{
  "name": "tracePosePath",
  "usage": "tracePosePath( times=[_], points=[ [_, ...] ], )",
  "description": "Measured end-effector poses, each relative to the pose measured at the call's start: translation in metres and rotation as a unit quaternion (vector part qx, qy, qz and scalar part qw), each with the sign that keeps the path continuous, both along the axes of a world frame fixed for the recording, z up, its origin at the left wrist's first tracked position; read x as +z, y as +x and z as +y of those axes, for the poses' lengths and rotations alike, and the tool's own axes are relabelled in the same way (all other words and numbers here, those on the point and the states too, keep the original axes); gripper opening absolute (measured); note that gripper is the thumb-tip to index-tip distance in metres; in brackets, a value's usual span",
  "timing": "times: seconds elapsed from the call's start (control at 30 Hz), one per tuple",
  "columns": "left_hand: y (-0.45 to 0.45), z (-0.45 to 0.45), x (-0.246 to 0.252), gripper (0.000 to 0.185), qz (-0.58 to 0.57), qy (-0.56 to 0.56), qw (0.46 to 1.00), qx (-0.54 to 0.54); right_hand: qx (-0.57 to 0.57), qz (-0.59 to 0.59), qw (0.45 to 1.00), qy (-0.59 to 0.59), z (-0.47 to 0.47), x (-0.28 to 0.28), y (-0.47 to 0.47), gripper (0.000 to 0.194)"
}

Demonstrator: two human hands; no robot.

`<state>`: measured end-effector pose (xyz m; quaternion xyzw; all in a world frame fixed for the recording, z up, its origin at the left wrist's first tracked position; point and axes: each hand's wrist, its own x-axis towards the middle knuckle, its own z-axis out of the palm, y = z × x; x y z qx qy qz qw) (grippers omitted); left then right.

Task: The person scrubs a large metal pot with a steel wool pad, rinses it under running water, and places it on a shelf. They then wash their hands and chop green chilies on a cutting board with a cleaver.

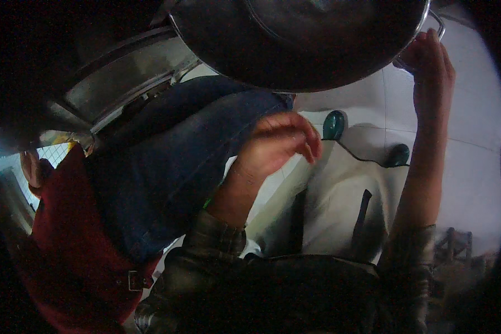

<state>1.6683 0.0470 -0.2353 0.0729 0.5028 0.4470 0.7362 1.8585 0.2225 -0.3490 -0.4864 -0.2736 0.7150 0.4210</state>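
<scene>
A large dark round metal pan (317, 50) with a bright rim fills the top of the view. My right hand (432, 58) grips it at its right side, by the metal loop handle (438, 23). Below the pan, my left hand (282, 142) hangs free in mid-air with fingers bent and apart, slightly blurred, holding nothing. The far part of the pan is cut off by the picture's edge, and its inside is too dark to make out.
Close on the left stands another person in a red top (75, 200) and dark blue lower clothing (163, 167). Behind them is a metal counter or appliance (133, 71). Pale floor tiles (471, 117) lie below. Dark green shoes (334, 124) show beneath me.
</scene>
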Motion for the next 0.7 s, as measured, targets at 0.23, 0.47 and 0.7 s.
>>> tracePosePath(
  times=[0.23,0.47,0.7],
  points=[
    [0.044,-0.01,-0.015,0.017,-0.029,-0.088,0.989,-0.116,0.007,0.05,0.998,-0.049,-0.03,0.017,0.024,0.041],
    [0.084,0.016,-0.041,0.027,-0.136,-0.029,0.986,-0.094,0.063,-0.022,0.998,-0.002,-0.026,0.02,0.018,0.038],
    [0.009,0.088,-0.018,0.028,0.066,0.138,0.987,-0.056,0.057,-0.013,0.998,0.011,-0.026,0.026,0.017,0.033]
  ],
)
